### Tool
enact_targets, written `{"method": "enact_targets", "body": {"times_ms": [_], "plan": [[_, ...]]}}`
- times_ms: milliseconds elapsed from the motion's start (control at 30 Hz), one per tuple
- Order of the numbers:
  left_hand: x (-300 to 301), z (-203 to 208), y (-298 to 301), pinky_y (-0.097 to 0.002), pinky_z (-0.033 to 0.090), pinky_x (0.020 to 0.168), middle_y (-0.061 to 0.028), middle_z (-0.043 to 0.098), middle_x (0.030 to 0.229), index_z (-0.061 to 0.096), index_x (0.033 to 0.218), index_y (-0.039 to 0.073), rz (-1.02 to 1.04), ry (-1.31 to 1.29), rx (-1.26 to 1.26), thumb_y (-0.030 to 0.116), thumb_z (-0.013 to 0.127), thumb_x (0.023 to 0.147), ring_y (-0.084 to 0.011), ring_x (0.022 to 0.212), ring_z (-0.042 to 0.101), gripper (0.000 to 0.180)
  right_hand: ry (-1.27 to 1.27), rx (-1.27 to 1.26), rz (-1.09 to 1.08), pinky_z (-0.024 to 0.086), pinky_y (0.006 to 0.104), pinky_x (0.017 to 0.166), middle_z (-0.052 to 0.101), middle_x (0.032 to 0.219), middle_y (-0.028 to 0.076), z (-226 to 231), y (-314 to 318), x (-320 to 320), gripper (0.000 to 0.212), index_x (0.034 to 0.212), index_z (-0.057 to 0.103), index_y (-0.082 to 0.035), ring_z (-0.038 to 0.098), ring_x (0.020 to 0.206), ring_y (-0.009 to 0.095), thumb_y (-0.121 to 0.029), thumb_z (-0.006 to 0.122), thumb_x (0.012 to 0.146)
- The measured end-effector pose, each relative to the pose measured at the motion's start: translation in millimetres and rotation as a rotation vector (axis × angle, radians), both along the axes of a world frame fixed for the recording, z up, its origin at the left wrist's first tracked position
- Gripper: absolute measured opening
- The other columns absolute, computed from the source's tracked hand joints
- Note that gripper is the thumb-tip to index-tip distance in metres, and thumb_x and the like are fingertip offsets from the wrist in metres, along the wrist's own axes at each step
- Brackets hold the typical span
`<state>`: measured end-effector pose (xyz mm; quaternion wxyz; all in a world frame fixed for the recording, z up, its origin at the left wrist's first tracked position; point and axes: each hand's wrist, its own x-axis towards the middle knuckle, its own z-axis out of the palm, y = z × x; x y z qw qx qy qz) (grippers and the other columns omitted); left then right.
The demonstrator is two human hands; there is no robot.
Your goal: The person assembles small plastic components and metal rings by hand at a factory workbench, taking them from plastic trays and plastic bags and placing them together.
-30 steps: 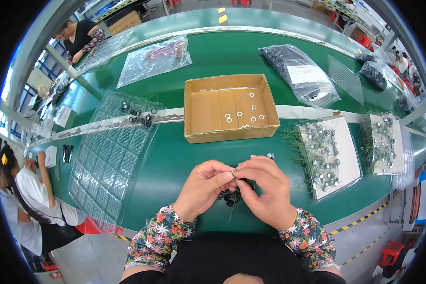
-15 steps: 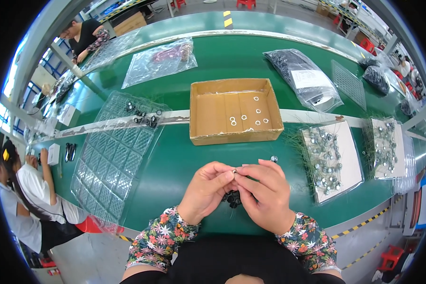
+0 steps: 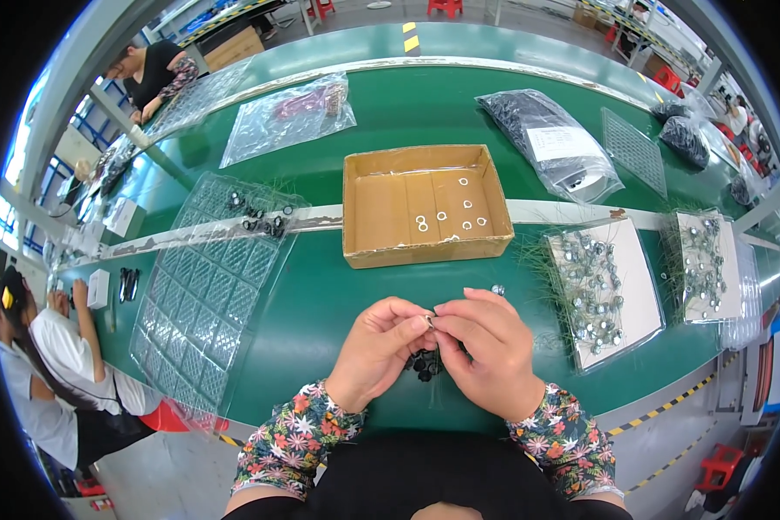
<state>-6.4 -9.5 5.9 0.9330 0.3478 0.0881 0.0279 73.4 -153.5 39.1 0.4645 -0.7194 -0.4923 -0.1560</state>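
My left hand (image 3: 374,351) and my right hand (image 3: 492,360) meet fingertip to fingertip above the green table. Both pinch a tiny part (image 3: 430,321), pale at its edge and dark beside it; the fingers cover most of it. Below them lies a small heap of black round parts (image 3: 425,366), partly behind the right hand. A single silvery-dark round part (image 3: 497,289) rests just beyond my right fingers. Past my hands stands a shallow cardboard box (image 3: 425,252) with several white rings (image 3: 441,216) lying loose inside.
Left of the box lies a clear plastic blister tray (image 3: 201,299), with black parts (image 3: 264,222) on its far end. On the right, two pale boards (image 3: 631,282) (image 3: 726,286) carry wired round parts. Plastic bags (image 3: 550,143) (image 3: 288,117) lie farther back. Co-workers (image 3: 74,347) sit at the left.
The whole view has shifted slightly. Both hands stay pinched together at nearly the same spot; the right fingers have shifted a little around the small part.
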Motion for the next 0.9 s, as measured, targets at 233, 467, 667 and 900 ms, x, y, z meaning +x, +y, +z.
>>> {"method": "enact_targets", "body": {"times_ms": [233, 467, 667, 900], "plan": [[0.3, 0.0, -0.8, -0.0304, 0.052, 0.076, -0.0082, 0.064, 0.092, 0.059, 0.095, 0.003, -0.002, -0.018, 0.009, 0.005, 0.058, 0.088, -0.0162, 0.081, 0.062, 0.008, -0.125, -0.023, -0.03, 0.047, 0.0393, 0.085, 0.062, 0.088, 0.008, -1.5, 0.3, 0.2, 0.023, 0.087, 0.062, -0.002, 0.061, 0.075, 0.022, 0.0, 0.068, 0.064], [-0.3, 0.1, -0.9, -0.0299, 0.052, 0.075, -0.0085, 0.064, 0.091, 0.059, 0.095, 0.002, -0.015, -0.019, 0.015, 0.005, 0.058, 0.088, -0.0162, 0.081, 0.062, 0.008, -0.111, -0.023, -0.033, 0.047, 0.0387, 0.085, 0.062, 0.088, 0.007, -1.3, 0.3, 0.8, 0.023, 0.086, 0.061, -0.002, 0.061, 0.075, 0.022, 0.0, 0.067, 0.064], [0.2, -1.6, -0.5, -0.0292, 0.052, 0.075, -0.0081, 0.064, 0.09, 0.059, 0.095, 0.002, -0.02, -0.025, 0.014, 0.005, 0.058, 0.088, -0.0158, 0.081, 0.062, 0.007, -0.086, -0.044, -0.018, 0.047, 0.0383, 0.085, 0.062, 0.089, 0.006, 1.0, -1.5, 1.2, 0.022, 0.085, 0.061, -0.003, 0.061, 0.076, 0.02, 0.0, 0.067, 0.064], [1.0, -2.5, -3.0, -0.0292, 0.052, 0.075, -0.0079, 0.064, 0.09, 0.059, 0.095, 0.002, -0.004, -0.02, 0.015, 0.005, 0.058, 0.089, -0.0153, 0.081, 0.062, 0.007, -0.2, -0.085, -0.03, 0.047, 0.04, 0.086, 0.062, 0.089, 0.009, 4.1, -2.8, -2.4, 0.02, 0.085, 0.062, 0.001, 0.062, 0.079, 0.022, 0.0, 0.064, 0.066]]}}
